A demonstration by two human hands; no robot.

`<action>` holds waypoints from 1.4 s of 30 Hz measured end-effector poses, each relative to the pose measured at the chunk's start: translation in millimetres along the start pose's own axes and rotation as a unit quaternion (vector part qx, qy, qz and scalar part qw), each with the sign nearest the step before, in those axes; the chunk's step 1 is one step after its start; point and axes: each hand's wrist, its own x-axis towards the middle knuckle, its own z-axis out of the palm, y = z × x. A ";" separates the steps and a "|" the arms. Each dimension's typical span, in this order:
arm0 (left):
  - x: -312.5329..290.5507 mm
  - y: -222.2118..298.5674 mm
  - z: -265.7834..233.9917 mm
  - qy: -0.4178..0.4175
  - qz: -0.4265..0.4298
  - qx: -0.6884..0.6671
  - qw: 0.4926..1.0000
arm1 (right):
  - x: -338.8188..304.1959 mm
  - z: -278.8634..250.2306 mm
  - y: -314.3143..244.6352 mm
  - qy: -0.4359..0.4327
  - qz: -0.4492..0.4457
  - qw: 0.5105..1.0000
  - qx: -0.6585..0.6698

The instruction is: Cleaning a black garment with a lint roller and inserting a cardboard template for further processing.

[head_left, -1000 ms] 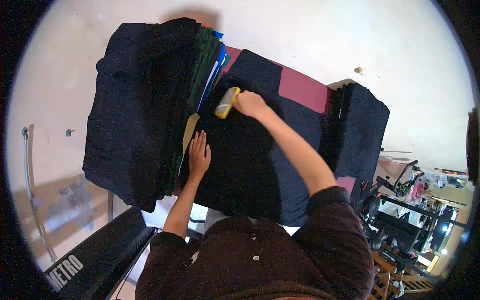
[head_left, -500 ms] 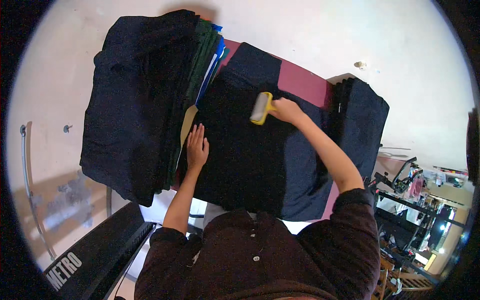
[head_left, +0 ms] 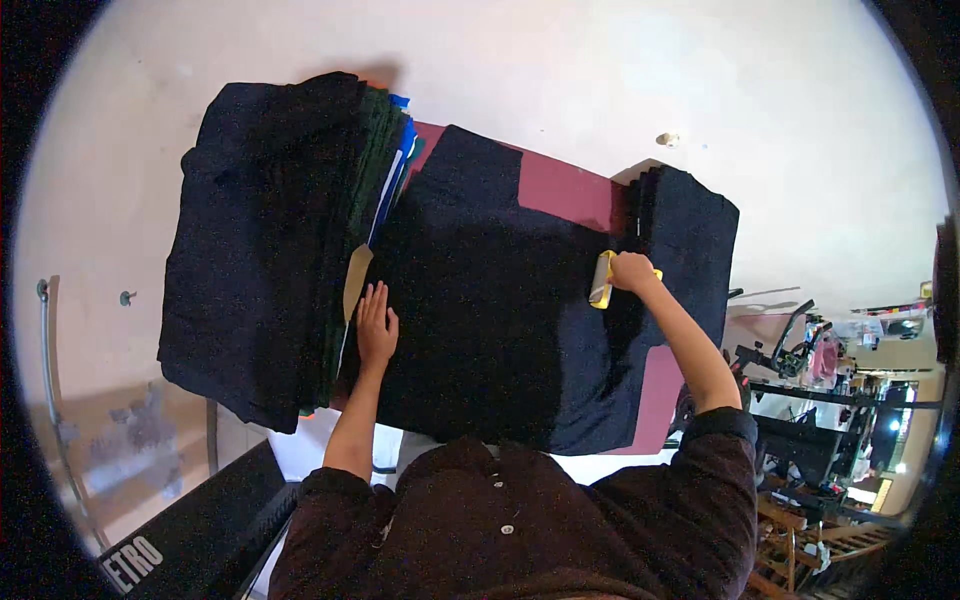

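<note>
Roller (head_left: 602,279) handle hidden in right hand (head_left: 634,271)

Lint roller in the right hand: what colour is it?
Yellow, seen in the head view: lint roller, right hand.

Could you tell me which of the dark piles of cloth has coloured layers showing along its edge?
The big stack on the left: green and blue edges show beside the left hand. The smaller pile on the right looks uniformly dark.
</note>
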 end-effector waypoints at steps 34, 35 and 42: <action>3.3 0.1 2.1 -0.027 -0.017 0.000 0.999 | 50.9 -16.1 15.8 0.025 -0.034 0.997 0.059; 2.5 -0.5 1.9 -0.030 -0.022 -0.001 0.999 | 45.3 -15.0 22.0 0.003 -0.033 0.999 0.024; 6.2 5.7 0.6 -0.037 -0.016 -0.002 0.999 | 30.8 5.5 40.3 0.020 0.013 1.000 -0.015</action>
